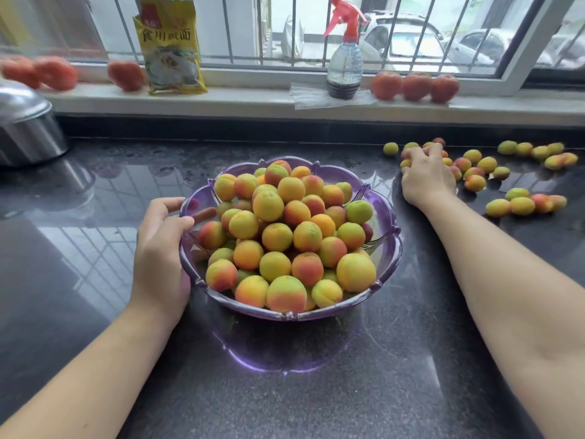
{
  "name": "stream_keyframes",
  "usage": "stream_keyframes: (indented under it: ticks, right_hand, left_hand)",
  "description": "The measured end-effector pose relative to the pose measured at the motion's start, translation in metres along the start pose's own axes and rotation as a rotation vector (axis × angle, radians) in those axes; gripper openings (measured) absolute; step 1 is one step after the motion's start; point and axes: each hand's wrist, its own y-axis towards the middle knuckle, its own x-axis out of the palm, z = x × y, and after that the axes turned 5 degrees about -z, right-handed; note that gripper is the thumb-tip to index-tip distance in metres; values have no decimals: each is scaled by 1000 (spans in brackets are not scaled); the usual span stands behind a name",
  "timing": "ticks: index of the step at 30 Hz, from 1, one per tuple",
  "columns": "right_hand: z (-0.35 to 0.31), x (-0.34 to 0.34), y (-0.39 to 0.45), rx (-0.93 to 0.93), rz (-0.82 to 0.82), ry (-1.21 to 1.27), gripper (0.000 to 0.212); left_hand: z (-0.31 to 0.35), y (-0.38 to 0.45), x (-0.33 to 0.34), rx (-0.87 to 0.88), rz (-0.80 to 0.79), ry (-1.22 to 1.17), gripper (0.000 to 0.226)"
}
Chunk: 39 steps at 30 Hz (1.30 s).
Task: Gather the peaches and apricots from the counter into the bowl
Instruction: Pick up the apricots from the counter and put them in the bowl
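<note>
Gathering is well along: the purple bowl [384,217] sits near the middle of the bench [395,359], heaped with peaches and apricots [285,236] above its scalloped rim. The left hand [161,248] grips that rim on its left side, thumb hooked over the edge and fingers curled round the outside wall, steadying it. The right hand [427,175] reaches toward the back right of the bench, fingers curled down over a small cluster of loose fruit [474,167]; it seems to be closing on a few pieces, though how many it holds is hidden under the palm. More loose fruit lies scattered along the back edge toward the right corner, and a short row [524,204] lies nearer the right edge. To do this step well, I would take only as many as the fingers can cup securely, since round fruit rolls easily on a glossy surface. With the pile so high, each handful is best set gently into a hollow near the rim rather than dropped on the crown, where it could tumble out. Keeping the left hand on the rim should stop the bowl sliding.
</note>
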Motion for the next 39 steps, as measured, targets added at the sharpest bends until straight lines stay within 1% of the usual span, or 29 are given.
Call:
stream_keyframes:
  ticks: [5,10,12,13,15,16,17,18,19,21,23,24,32,36,39]
  right_hand:
    - [1,1,-3,-40,46,49,22]
    - [-1,-8,-23,-111,85,241,32]
    - [-3,-15,-40,-84,116,372,29]
    - [-4,-21,-49,-52,129,474,27]
    - [-13,-44,-74,-8,85,766,24]
    - [-19,-61,-88,-18,46,898,24]
    - [-26,-78,-103,-52,21,974,23]
    - [-32,-95,-119,-98,-2,988,22]
    - [-38,-109,-135,-156,-43,965,21]
    - [-46,-128,-163,-289,-195,875,19]
    - [-49,-138,-177,-388,-337,739,18]
    - [-49,-141,-179,-418,-372,661,17]
    - [-60,-162,-172,-456,-513,299,17]
    - [-65,-171,-166,-464,-582,265,8]
    - [-66,-171,-164,-474,-589,262,8]
  left_hand:
    - [0,1,-2,-17,-3,8,18]
    - [2,1,-2,-28,-18,-11,17]
    - [1,1,-4,-33,-26,-18,13]
    - [1,1,-5,-40,-32,-19,16]
    - [3,1,-7,-52,-34,-13,19]
    - [4,0,-7,-55,-32,-1,20]
    - [4,-1,-8,-58,-33,11,20]
    - [5,-2,-8,-62,-33,21,20]
    - [6,-2,-8,-66,-35,27,19]
    - [6,-3,-9,-72,-36,36,19]
    - [6,-3,-10,-71,-30,52,19]
    - [6,-3,-10,-70,-29,59,19]
    - [3,-2,-14,-78,-65,58,24]
    - [1,-1,-15,-72,-66,55,24]
    - [0,-1,-15,-69,-75,65,25]
